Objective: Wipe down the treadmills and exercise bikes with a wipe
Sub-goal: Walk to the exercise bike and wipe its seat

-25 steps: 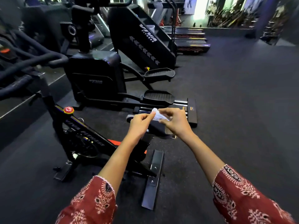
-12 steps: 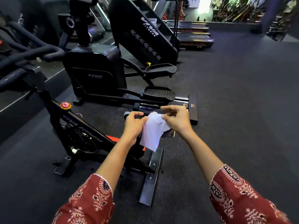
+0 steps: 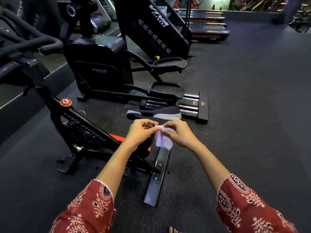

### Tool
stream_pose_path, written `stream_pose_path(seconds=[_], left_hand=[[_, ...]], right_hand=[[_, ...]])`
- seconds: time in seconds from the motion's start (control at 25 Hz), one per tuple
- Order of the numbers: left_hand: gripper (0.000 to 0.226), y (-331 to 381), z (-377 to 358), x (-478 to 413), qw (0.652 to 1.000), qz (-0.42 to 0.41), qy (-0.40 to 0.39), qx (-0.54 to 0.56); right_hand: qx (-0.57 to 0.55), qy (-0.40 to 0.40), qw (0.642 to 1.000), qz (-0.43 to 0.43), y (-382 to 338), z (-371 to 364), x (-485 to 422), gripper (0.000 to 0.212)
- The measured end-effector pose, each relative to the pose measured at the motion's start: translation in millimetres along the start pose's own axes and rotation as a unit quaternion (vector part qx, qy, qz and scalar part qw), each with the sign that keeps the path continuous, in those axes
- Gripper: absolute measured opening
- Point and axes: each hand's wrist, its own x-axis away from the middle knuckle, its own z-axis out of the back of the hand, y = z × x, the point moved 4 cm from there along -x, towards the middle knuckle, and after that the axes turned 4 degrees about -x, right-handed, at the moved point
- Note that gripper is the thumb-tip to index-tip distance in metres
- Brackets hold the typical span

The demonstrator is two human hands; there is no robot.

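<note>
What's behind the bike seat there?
Beyond the seat lie the cross-trainer's chrome rails and black end bar, a foot pedal above them. The seat hides part of the rails; the left hand, right hand and wipe cover the seat's near edge.

Head-worn wide-angle camera looks forward and down, close above the exercise bike.

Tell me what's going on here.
A person in red patterned sleeves stands at the back of an exercise bike in a gym. The left hand and the right hand both pinch the top of a white wipe, which hangs down between them, on the near side of the bike's seat. The wipe is on no surface at this moment. An elliptical trainer stands beyond the bike.
</note>
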Motion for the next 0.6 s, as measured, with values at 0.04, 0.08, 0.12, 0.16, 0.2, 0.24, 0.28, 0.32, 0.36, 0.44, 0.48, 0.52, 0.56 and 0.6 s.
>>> stream_pose_path(seconds=[0.04, 0.08, 0.12, 0.16, 0.2, 0.24, 0.28, 0.32, 0.36, 0.44, 0.48, 0.52, 0.56, 0.6], left_hand=[[0.011, -3, -3, 0, 0.999, -0.01, -0.026, -0.028], [0.011, -5, -7, 0, 0.998, -0.008, -0.042, -0.036], [0.011, -8, -10, -1, 0.999, 0.0, -0.042, -0.031], [0.012, -9, -12, -3, 0.999, 0.009, -0.031, -0.021], [0.013, -11, -13, -5, 1.0, 0.02, -0.015, -0.008], [0.014, -12, -15, -8, 0.999, 0.033, 0.001, 0.005], [0.015, -15, -16, -9, 0.999, 0.042, 0.013, 0.011], [0.015, -18, -17, -11, 0.999, 0.046, 0.025, 0.006], [0.016, -21, -17, -13, 0.998, 0.043, 0.037, -0.012], [0.017, -32, -15, -19, 0.995, 0.028, 0.057, -0.075], [0.016, -37, -12, -24, 0.992, 0.024, 0.062, -0.111], [0.014, -42, -9, -31, 0.988, 0.026, 0.065, -0.138], [0.011, -46, -5, -38, 0.986, 0.029, 0.067, -0.151], [0.007, -48, -2, -47, 0.984, 0.027, 0.07, -0.16]], right_hand=[[-0.003, -0.003, 1.0, -0.011, 7, 1, -1, 0.016], [-0.02, -0.005, 0.999, -0.024, 13, 3, -3, 0.015], [-0.056, 0.002, 0.998, -0.04, 17, 4, -5, 0.012], [-0.115, 0.018, 0.991, -0.068, 23, 5, -6, 0.009], [-0.193, 0.035, 0.976, -0.1, 27, 5, -6, 0.008], [-0.265, 0.044, 0.954, -0.132, 31, 5, -4, 0.009], [-0.319, 0.04, 0.934, -0.156, 34, 2, -2, 0.014], [-0.342, 0.023, 0.924, -0.167, 36, 1, 1, 0.019], [-0.332, 0.004, 0.928, -0.171, 41, -2, 0, 0.022], [-0.278, -0.005, 0.943, -0.184, 49, -4, -6, 0.021], [-0.251, 0.023, 0.947, -0.197, 54, -4, -12, 0.018], [-0.226, 0.068, 0.95, -0.205, 58, -1, -21, 0.017], [-0.192, 0.12, 0.952, -0.205, 61, 3, -29, 0.016], [-0.148, 0.169, 0.957, -0.186, 60, 7, -37, 0.018]])
